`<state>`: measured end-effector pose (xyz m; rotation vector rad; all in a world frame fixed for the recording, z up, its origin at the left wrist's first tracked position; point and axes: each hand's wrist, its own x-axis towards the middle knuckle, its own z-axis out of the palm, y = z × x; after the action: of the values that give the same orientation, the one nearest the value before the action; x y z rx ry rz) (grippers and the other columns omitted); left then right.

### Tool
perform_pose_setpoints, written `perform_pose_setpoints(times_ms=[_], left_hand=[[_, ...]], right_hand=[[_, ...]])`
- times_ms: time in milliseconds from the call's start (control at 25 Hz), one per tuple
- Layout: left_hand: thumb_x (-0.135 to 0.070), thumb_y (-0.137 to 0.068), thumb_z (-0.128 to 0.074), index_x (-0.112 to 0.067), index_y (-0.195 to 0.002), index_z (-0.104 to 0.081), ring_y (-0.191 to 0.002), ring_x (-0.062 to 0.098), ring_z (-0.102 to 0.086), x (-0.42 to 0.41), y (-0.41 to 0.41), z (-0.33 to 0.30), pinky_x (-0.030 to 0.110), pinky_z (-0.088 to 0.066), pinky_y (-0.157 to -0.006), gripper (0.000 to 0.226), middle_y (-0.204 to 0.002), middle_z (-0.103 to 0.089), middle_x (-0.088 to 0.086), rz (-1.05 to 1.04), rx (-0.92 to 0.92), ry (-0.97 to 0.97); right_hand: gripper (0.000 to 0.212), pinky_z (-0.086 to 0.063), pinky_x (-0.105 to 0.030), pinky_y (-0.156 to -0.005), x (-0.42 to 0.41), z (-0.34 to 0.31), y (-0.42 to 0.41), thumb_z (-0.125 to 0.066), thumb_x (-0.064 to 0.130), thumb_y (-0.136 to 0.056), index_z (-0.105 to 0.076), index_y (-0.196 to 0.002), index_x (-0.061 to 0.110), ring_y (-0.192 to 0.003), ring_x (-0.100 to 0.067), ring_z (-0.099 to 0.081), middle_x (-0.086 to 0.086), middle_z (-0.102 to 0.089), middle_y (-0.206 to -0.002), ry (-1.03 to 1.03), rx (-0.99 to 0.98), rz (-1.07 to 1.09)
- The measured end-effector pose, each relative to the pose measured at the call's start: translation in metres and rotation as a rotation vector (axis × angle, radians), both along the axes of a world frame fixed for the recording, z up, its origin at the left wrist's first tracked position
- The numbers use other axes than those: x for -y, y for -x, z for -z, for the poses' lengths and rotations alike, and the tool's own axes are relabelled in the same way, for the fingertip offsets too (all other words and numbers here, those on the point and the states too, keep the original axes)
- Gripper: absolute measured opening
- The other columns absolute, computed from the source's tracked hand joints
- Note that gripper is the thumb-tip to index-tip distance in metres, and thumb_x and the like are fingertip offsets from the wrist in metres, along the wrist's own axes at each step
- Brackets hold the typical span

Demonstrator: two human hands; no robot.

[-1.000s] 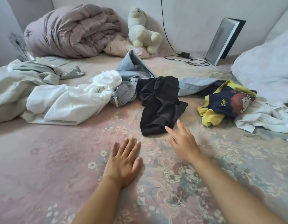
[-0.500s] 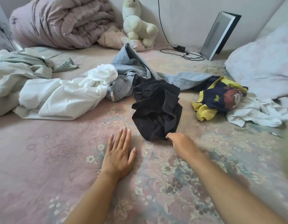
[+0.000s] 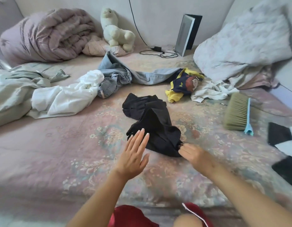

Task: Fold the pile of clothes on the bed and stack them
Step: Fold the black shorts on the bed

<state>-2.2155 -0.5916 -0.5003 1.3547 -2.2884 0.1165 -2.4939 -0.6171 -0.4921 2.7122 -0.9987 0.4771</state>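
Pinching the near corner of the black garment (image 3: 151,122), the right hand (image 3: 193,155) has its fingers curled onto the cloth at the lower right edge. The left hand (image 3: 133,154) is spread flat, fingers straight and slightly apart, its fingertips over the garment's near left edge; whether they touch the cloth I cannot tell. The garment lies crumpled on the bed (image 3: 60,153), its long axis running from the near right corner away toward the far left. Beyond it lie light blue jeans (image 3: 119,76), a white garment (image 3: 66,99) to the left and a yellow and navy top (image 3: 183,84) to the right.
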Motion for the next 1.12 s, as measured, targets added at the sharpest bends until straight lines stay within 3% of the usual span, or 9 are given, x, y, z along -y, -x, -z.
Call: perform_pose_setpoints(times_ms=[80, 200, 360, 440, 520, 680, 840, 1040, 1120], left_hand=[[-0.030, -0.094, -0.041, -0.008, -0.148, -0.026, -0.145, 0.027, -0.020, -0.015, 0.020, -0.025, 0.045, -0.023, -0.115, 0.060, -0.155, -0.026, 0.015, 0.042, 0.034, 0.029], [-0.035, -0.094, -0.037, -0.011, -0.147, -0.030, -0.142, 0.029, -0.027, -0.018, 0.045, -0.055, 0.049, -0.027, -0.114, 0.058, -0.153, -0.032, 0.014, 0.033, 0.073, 0.007], [-0.047, -0.093, -0.023, -0.021, -0.151, -0.021, -0.147, 0.026, -0.013, 0.002, 0.069, -0.075, 0.048, -0.011, -0.119, 0.064, -0.158, -0.020, 0.007, 0.011, 0.150, -0.026], [-0.054, -0.089, -0.009, -0.026, -0.152, -0.006, -0.148, 0.023, 0.002, 0.018, 0.077, -0.077, 0.043, 0.006, -0.119, 0.069, -0.161, -0.006, 0.002, -0.002, 0.218, -0.069], [-0.058, -0.089, -0.003, -0.029, -0.152, 0.003, -0.148, 0.022, 0.009, 0.030, 0.080, -0.071, 0.044, 0.010, -0.118, 0.070, -0.160, 0.005, -0.001, 0.006, 0.333, -0.104], [-0.061, -0.094, -0.006, -0.024, -0.153, -0.011, -0.148, 0.021, 0.008, 0.025, 0.065, -0.015, 0.044, -0.002, -0.119, 0.070, -0.159, 0.016, 0.001, 0.083, 0.546, -0.331], [-0.055, -0.099, -0.007, -0.018, -0.132, -0.057, -0.136, 0.025, -0.040, -0.001, 0.025, 0.022, 0.043, -0.045, -0.101, 0.071, -0.148, -0.040, 0.009, 0.103, 0.468, -0.264], [-0.033, -0.097, -0.035, -0.007, -0.099, -0.067, -0.093, 0.028, -0.063, 0.009, -0.005, -0.018, 0.036, -0.044, -0.081, 0.042, -0.104, -0.066, 0.010, 0.215, 0.083, 0.171], [-0.030, -0.094, -0.041, -0.006, -0.113, -0.065, -0.110, 0.028, -0.059, 0.032, 0.009, -0.038, 0.037, -0.044, -0.093, 0.039, -0.119, -0.062, 0.012, 0.129, -0.016, 0.174]], right_hand=[[0.030, -0.057, -0.030, -0.070, -0.031, -0.007, 0.026, -0.046, -0.007, -0.076, -0.071, -0.082, 0.009, -0.082, -0.021, -0.068, -0.006, -0.069, -0.084, 0.040, -0.074, 0.025], [0.034, -0.058, -0.029, -0.071, -0.065, -0.003, 0.072, -0.073, -0.008, -0.057, -0.074, -0.086, 0.011, -0.086, -0.021, -0.071, -0.007, -0.072, -0.092, -0.048, -0.197, 0.107], [0.088, -0.056, -0.027, -0.072, -0.068, 0.002, 0.110, -0.089, -0.011, -0.024, -0.071, -0.107, 0.016, -0.093, -0.019, -0.070, -0.005, -0.071, -0.108, -0.255, -0.075, 0.448], [0.083, -0.051, -0.028, -0.085, -0.060, -0.015, 0.102, -0.083, -0.016, -0.048, -0.061, -0.121, 0.015, -0.105, -0.024, -0.066, -0.009, -0.066, -0.120, -0.267, 0.074, 0.563], [0.054, -0.030, -0.023, -0.105, -0.041, -0.029, 0.086, -0.057, -0.008, -0.085, -0.052, -0.134, 0.015, -0.131, -0.021, -0.046, -0.005, -0.048, -0.142, -0.280, 0.274, 0.621], [0.046, -0.005, -0.019, -0.111, 0.008, -0.053, 0.026, -0.036, 0.028, -0.103, -0.029, -0.148, 0.024, -0.146, -0.013, -0.010, 0.003, -0.018, -0.158, -0.492, 0.350, 0.536], [0.063, 0.005, -0.045, -0.117, 0.032, -0.042, -0.032, -0.027, 0.056, -0.098, 0.006, -0.149, 0.042, -0.144, -0.016, 0.021, 0.007, 0.021, -0.158, -0.680, -0.041, 0.509], [0.064, 0.007, -0.054, -0.116, 0.018, 0.000, -0.063, -0.020, 0.066, -0.092, 0.005, -0.148, 0.047, -0.141, -0.021, 0.030, 0.004, 0.027, -0.156, -0.640, -0.202, 0.408], [0.072, 0.010, -0.053, -0.114, 0.010, 0.007, -0.066, 0.001, 0.072, -0.080, 0.000, -0.148, 0.047, -0.142, -0.021, 0.028, 0.003, 0.022, -0.157, -0.548, -0.220, 0.367]])
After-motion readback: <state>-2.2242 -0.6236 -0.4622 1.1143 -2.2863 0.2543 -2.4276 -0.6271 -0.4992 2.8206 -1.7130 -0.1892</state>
